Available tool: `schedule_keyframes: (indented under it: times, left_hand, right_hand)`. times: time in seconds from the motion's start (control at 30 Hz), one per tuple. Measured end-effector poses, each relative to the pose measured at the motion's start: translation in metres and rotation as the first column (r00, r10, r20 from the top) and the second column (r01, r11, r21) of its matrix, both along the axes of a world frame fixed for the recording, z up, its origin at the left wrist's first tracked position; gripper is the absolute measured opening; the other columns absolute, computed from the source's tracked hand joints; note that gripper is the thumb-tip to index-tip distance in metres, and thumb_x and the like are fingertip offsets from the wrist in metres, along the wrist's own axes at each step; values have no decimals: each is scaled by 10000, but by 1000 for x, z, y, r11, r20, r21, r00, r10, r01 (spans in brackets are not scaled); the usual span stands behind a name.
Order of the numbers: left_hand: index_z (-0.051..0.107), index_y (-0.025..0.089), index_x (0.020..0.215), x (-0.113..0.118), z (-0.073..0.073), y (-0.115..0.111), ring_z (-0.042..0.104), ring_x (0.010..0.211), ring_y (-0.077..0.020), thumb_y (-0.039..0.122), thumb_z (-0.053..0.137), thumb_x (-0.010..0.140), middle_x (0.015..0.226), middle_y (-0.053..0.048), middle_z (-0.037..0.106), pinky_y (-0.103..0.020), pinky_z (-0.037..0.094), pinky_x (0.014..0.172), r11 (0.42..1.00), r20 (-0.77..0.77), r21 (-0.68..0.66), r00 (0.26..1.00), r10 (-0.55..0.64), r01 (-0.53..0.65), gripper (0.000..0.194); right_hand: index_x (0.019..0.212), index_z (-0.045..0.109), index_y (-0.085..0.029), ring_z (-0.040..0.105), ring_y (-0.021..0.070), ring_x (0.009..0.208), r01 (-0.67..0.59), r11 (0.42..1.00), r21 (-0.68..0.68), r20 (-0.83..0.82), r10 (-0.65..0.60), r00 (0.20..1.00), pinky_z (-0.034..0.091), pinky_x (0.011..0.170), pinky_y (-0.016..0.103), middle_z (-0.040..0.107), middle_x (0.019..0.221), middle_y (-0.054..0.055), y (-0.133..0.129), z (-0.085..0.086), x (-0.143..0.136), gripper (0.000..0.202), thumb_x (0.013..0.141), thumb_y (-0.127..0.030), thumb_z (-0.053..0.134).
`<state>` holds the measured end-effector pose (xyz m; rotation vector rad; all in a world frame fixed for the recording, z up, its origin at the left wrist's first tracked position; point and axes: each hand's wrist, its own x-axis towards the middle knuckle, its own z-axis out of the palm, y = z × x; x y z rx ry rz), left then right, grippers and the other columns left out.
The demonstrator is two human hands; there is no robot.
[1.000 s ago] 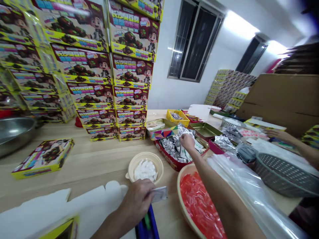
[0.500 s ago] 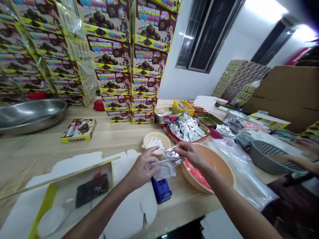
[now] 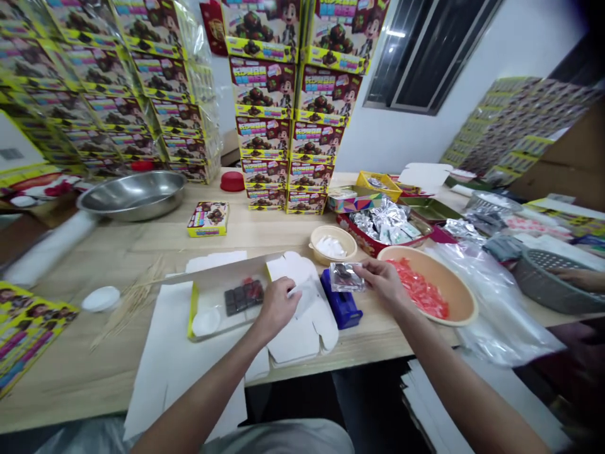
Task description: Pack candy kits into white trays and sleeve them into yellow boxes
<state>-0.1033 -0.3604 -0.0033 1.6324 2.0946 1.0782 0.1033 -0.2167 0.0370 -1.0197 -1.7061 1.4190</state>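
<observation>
Open box [image 3: 231, 277] on counter [image 3: 267, 232], dark tray [image 3: 242, 299] inside. Left hand [image 3: 278, 306] at box's right end, fingers clenched on pale packet [image 3: 293, 291]. Right hand [image 3: 385, 282] farther right of box, fingers pinching silver packet [image 3: 345, 279] by blue object [image 3: 346, 309].

Pale wood-grain table [image 3: 271, 233] crowded with packing goods. At its far side stand a wide, shallow stainless-steel bowl [image 3: 137, 205], a round red plastic tub [image 3: 232, 182] and stacked maroon-and-yellow printed cardboard boxes [image 3: 265, 137]; one matching closed box [image 3: 208, 221] lies flat nearer. At the near left are a yellow printed card sheet [image 3: 28, 334], a white round disc [image 3: 101, 299], loose thin straw-coloured sticks [image 3: 130, 299] and flat white cardboard [image 3: 172, 347]. Rightward sit a blue plastic object [image 3: 348, 315], a small cream bowl [image 3: 331, 259], a red-rimmed rectangular tray [image 3: 359, 241], a large peach basin [image 3: 467, 296] and a grey perforated basket [image 3: 536, 291].
</observation>
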Motion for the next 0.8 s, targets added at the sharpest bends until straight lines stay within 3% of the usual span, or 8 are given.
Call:
schedule_keyframes:
  times: [0.1, 0.17, 0.3, 0.43, 0.5, 0.6, 0.67, 0.8]
  left_hand:
    - [603, 126, 731, 6, -7, 0, 571, 716, -175, 152, 431, 868, 805, -75, 602, -267, 390, 607, 989, -406, -26, 902, -145, 147, 222]
    - [616, 126, 801, 10, -9, 1, 590, 713, -190, 170, 360, 910, 826, -93, 613, -277, 408, 583, 971, -518, -107, 822, -237, 212, 282]
    - [629, 149, 883, 14, -11, 1, 604, 703, -183, 287, 290, 953, 844, -86, 622, -290, 456, 603, 979, -506, -132, 839, -199, 153, 372]
    - [624, 194, 1024, 19, -12, 3, 590, 919, -213, 315, 324, 947, 1159, -117, 573, -350, 478, 772, 995, -529, -6, 844, -90, 103, 333]
    - [635, 198, 1001, 18, -11, 0, 568, 972, -218, 317, 359, 940, 1165, -111, 575, -364, 465, 825, 986, -535, 69, 840, -91, 150, 306]
    - [636, 174, 924, 1, -5, -18, 569, 876, -183, 247, 380, 933, 946, -78, 630, -321, 465, 797, 963, -545, 182, 836, -69, 198, 266]
    - [628, 153, 935, -21, 2, -38, 565, 863, -189, 171, 400, 909, 902, -78, 635, -328, 461, 801, 963, -589, 225, 808, 15, 146, 230]
    - [628, 136, 954, -64, 9, -79, 557, 951, -258, 169, 504, 852, 1002, -121, 637, -402, 457, 823, 994, -676, 108, 734, 68, 7, 164]
  right_hand:
    - [697, 603, -163, 339, 64, 430, 46, 999, 22, -48, -45, 998, 194, 431, 219, 482, 488, -50, -10, -3, 3, 307, 637, -426, 749]
    - [760, 619, -171, 351, 65, 438, 61, 998, 28, -69, -59, 996, 201, 428, 215, 501, 520, -47, -14, -6, 5, 288, 653, -405, 748]
    - [761, 611, -179, 359, 65, 441, 84, 996, 5, -94, -83, 992, 218, 423, 207, 501, 532, -45, -19, -14, 8, 267, 675, -396, 741]
    - [787, 624, -179, 370, 56, 441, 120, 992, -45, -126, -125, 984, 241, 416, 192, 528, 550, -38, -23, -19, 7, 291, 647, -390, 768]
    - [808, 636, -177, 384, 55, 446, 156, 986, -59, -147, -163, 976, 252, 411, 186, 543, 559, -33, -26, -20, 7, 304, 632, -374, 785]
    - [807, 635, -172, 410, 59, 456, 206, 976, -70, -210, -217, 953, 266, 404, 180, 559, 576, -27, -32, -21, 0, 315, 608, -346, 805]
    - [802, 620, -175, 419, 64, 452, 169, 983, -76, -241, -183, 953, 278, 401, 182, 564, 583, -27, -39, -24, -14, 306, 619, -344, 798]
    - [789, 596, -184, 458, 91, 473, -57, 993, 104, -161, 73, 984, 336, 430, 208, 570, 596, -21, -66, -33, -68, 230, 713, -360, 725]
